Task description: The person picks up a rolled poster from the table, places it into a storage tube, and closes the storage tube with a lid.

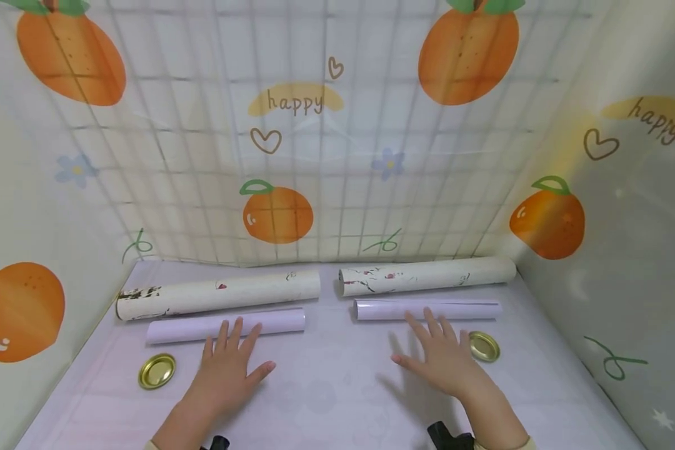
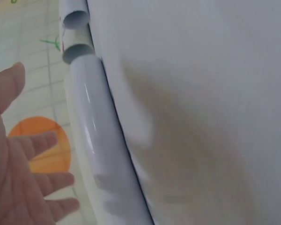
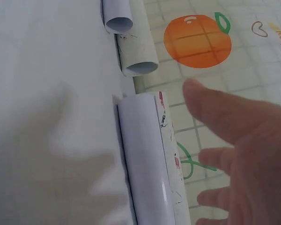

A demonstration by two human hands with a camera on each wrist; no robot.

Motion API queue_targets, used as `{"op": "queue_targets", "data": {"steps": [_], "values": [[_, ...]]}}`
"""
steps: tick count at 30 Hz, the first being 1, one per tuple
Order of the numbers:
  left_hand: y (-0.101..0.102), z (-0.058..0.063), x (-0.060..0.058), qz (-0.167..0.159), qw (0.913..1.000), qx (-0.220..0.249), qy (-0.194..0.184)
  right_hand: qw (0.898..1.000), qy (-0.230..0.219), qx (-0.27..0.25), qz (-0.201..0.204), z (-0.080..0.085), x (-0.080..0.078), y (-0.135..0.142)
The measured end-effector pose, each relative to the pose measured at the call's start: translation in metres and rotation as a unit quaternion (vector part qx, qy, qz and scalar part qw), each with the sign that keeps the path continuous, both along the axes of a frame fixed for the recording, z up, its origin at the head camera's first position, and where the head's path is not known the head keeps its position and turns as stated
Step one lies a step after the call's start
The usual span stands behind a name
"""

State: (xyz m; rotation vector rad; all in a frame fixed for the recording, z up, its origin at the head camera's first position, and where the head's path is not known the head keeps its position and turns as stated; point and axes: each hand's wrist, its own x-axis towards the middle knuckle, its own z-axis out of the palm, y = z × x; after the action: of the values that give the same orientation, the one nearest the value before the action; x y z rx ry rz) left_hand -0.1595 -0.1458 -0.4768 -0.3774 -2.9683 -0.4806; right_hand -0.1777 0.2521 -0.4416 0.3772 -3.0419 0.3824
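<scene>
In the head view my left hand (image 1: 224,378) is spread with straight fingers. Its fingertips overlap a plain white paper roll (image 1: 174,329), and it grips nothing. My right hand (image 1: 447,357) is likewise spread, fingertips at the lower edge of a second white paper roll (image 1: 379,310), its shadow falling on the table beside it. Behind the rolls lie two thicker white tubes with a dark and red blossom print, one on the left (image 1: 219,297) and one on the right (image 1: 427,277). In the wrist views the rolls (image 2: 91,112) (image 3: 143,140) show hollow ends.
A round gold lid (image 1: 157,371) lies left of my left hand, another gold lid (image 1: 485,347) just right of my right hand. Curtain-like walls (image 1: 343,156) printed with oranges enclose the white table (image 1: 326,400) at the back and both sides.
</scene>
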Motion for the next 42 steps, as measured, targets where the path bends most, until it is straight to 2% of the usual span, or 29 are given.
{"op": "queue_targets", "data": {"steps": [6,12,15,21,27,32,37,42], "values": [[-0.014,-0.003,-0.014,-0.026,0.9993,0.009,0.025,0.998,0.048,-0.032,0.037,0.001,-0.011,0.007],[-0.023,-0.002,-0.028,-0.046,0.9971,0.032,0.051,0.993,0.065,-0.085,0.052,0.002,-0.027,0.014],[-0.027,-0.001,-0.034,-0.054,0.9955,0.046,0.062,0.991,0.075,-0.095,0.055,0.002,-0.035,0.017],[-0.036,0.007,-0.038,-0.054,0.9923,0.063,0.092,0.985,0.104,-0.121,0.067,0.002,-0.053,0.019],[-0.042,0.014,-0.045,-0.059,0.9891,0.072,0.114,0.984,0.113,-0.13,0.056,0.006,-0.075,0.026],[-0.047,0.016,-0.053,-0.059,0.9894,0.068,0.114,0.982,0.123,-0.135,0.045,0.01,-0.09,0.035],[-0.048,0.017,-0.057,-0.057,0.9916,0.074,0.09,0.981,0.121,-0.141,0.055,0.013,-0.1,0.038],[-0.049,0.016,-0.06,-0.062,0.9913,0.084,0.079,0.983,0.101,-0.143,0.057,0.012,-0.117,0.038]]}}
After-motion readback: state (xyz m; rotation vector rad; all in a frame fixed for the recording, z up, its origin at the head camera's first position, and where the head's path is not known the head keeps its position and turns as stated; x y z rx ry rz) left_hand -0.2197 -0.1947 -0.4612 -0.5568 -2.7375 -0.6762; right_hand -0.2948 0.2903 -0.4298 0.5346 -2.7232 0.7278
